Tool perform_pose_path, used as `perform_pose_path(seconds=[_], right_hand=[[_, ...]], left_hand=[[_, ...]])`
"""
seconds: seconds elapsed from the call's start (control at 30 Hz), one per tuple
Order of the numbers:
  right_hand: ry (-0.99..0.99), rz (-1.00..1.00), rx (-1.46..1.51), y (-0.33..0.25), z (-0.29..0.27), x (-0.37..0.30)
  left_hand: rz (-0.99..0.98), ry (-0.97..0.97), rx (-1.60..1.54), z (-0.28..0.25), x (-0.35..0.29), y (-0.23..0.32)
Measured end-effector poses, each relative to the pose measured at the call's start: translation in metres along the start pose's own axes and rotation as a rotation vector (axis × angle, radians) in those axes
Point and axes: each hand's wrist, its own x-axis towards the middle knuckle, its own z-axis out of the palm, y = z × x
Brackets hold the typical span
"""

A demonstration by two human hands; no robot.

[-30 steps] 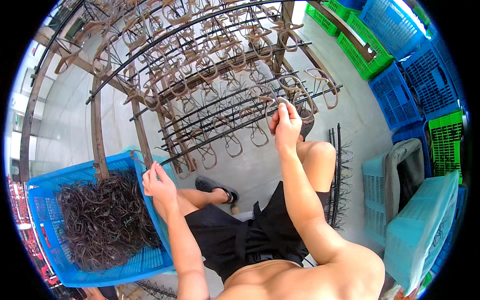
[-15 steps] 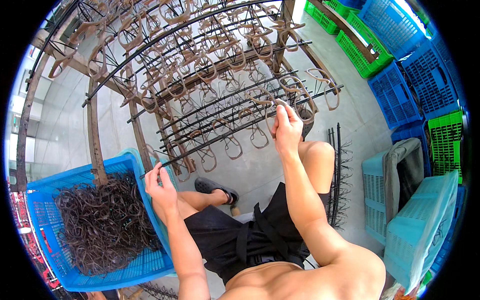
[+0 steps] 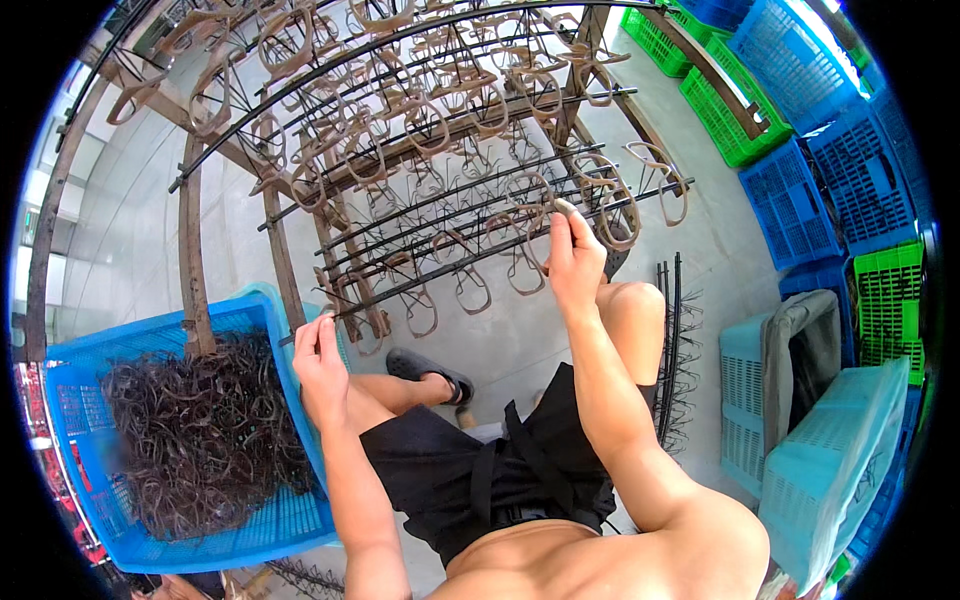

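Observation:
My left hand [image 3: 322,372] is closed around the left end of a black rod [image 3: 440,275], close to the crate's edge. Along this rod hang several brown loop-shaped pieces [image 3: 474,292] that look like eyeglass frames. My right hand [image 3: 576,262] is closed near the rod's right part. Its thumb and fingertips pinch a brown eyeglass-like frame [image 3: 522,184], which curves away to the left of the fingers. Just beyond the right hand, other brown loops [image 3: 660,180] dangle at the rod's right end. The fingers partly hide the pinched spot.
A wooden rack [image 3: 195,255] carries more rods with brown loops. To the left stands a blue crate [image 3: 85,400] of tangled dark brown pieces [image 3: 200,440]. Bristly black rods [image 3: 670,340] lie beside my right knee. Blue [image 3: 790,190], green [image 3: 725,95] and turquoise crates [image 3: 835,460] line the right side.
The view has shifted slightly. Both hands keep nearly the same places on the rod. The loops just left of my right hand have swung a little.

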Motion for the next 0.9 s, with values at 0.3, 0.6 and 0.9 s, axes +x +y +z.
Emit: perform_pose_path(seconds=[0.3,0.6,0.9], right_hand=[[0.06,-0.097,-0.123,0.001,-0.001,0.004],[0.048,-0.249,-0.455,-0.006,-0.007,-0.003],[-0.67,0.171,0.322,-0.078,0.054,-0.18]], left_hand=[[0.037,-0.024,0.01,-0.004,0.001,-0.008],[-0.01,0.533,-0.263,-0.054,-0.024,-0.013],[-0.265,0.225,-1.21,-0.007,-0.107,0.071]])
